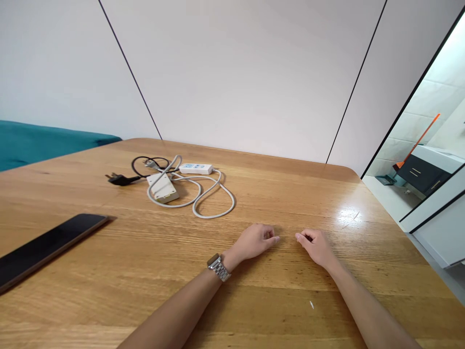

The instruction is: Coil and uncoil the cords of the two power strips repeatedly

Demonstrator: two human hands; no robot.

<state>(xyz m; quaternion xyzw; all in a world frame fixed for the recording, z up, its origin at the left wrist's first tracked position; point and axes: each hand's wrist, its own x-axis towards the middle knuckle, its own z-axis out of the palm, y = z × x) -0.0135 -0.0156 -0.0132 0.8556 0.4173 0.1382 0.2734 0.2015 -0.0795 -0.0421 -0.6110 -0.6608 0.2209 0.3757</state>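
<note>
My left hand (256, 240) rests on the wooden table (276, 300) with its fingers curled in and nothing in it; a metal-band watch (219, 267) is on that wrist. A short gap to its right separates it from my right hand (315, 246), which also lies on the table, loosely curled and holding nothing. Beyond my left hand, a looped white cable (214, 216) runs from a white control piece (196, 168). Beside it are a white box (163, 188) and a black plug (121, 180) on a dark cord.
A dark tablet or phone (51, 247) lies at the table's left. A teal seat (47, 140) stands behind the left edge, and a pale panelled wall (247, 77) behind the table. At the right, a doorway shows an orange-handled broom (423, 135) and a dark cabinet (421, 172).
</note>
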